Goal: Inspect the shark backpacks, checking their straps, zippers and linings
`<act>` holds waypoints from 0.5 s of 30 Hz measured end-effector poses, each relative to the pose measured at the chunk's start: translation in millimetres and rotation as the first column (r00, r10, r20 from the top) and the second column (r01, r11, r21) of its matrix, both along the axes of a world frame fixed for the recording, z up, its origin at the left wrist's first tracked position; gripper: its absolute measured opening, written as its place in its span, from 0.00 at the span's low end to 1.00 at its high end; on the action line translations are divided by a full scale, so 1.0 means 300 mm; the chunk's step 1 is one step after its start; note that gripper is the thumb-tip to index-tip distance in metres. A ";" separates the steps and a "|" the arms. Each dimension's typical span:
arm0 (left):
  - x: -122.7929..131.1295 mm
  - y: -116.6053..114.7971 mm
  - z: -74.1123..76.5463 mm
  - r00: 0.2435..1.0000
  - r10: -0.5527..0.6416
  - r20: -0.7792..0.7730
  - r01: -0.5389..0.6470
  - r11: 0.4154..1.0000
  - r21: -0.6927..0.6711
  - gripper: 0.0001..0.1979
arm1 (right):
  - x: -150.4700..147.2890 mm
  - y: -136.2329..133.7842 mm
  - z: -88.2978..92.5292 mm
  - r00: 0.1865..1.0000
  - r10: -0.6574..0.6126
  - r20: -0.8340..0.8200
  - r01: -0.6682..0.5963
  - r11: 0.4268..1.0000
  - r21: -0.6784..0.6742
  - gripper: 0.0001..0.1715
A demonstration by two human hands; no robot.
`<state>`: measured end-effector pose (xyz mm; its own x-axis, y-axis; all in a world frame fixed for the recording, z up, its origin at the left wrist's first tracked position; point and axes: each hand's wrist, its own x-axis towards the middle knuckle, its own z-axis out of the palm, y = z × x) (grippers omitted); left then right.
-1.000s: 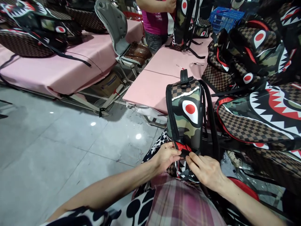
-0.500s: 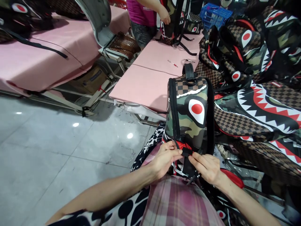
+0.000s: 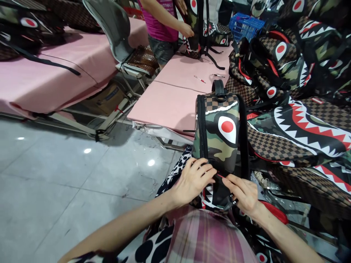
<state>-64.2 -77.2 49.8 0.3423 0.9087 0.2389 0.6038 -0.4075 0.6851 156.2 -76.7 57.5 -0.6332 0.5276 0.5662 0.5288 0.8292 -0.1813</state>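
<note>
A small camouflage and brown-checkered backpack (image 3: 218,140) with a printed shark eye stands in front of me, its black handle (image 3: 218,88) at the far end. Bent over the near edge of its camouflage panel are the fingers of my left hand (image 3: 194,179), with the thumb hidden. My right hand (image 3: 243,191) pinches the same edge from the other side, where a thin strip of red lining shows between the hands. A metal clip (image 3: 230,202) dangles under my right fingers. White teeth are printed on the bag's lower front.
The pink-covered table (image 3: 164,102) has two pens on it. More shark-print bags (image 3: 307,128) pile up on the right, near a blue basket (image 3: 245,27). Another person (image 3: 161,22) handles a bag at the table's far end. A grey chair (image 3: 112,33) stands at left.
My left hand has gone from a pinch to fingers laid over the bag's edge. Less red lining shows now. The other person's second hand has come into view.
</note>
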 end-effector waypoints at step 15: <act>-0.147 0.293 0.046 0.782 0.565 0.263 -0.554 0.824 -0.122 0.30 | -0.221 0.143 -0.061 0.855 -0.446 -0.265 0.354 0.874 -0.332 0.20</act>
<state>-108.3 10.8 63.6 -0.3040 0.9297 0.2080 0.5023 -0.0291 0.8642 90.0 -33.9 39.2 -0.1395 0.8518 0.5050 0.6764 0.4544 -0.5796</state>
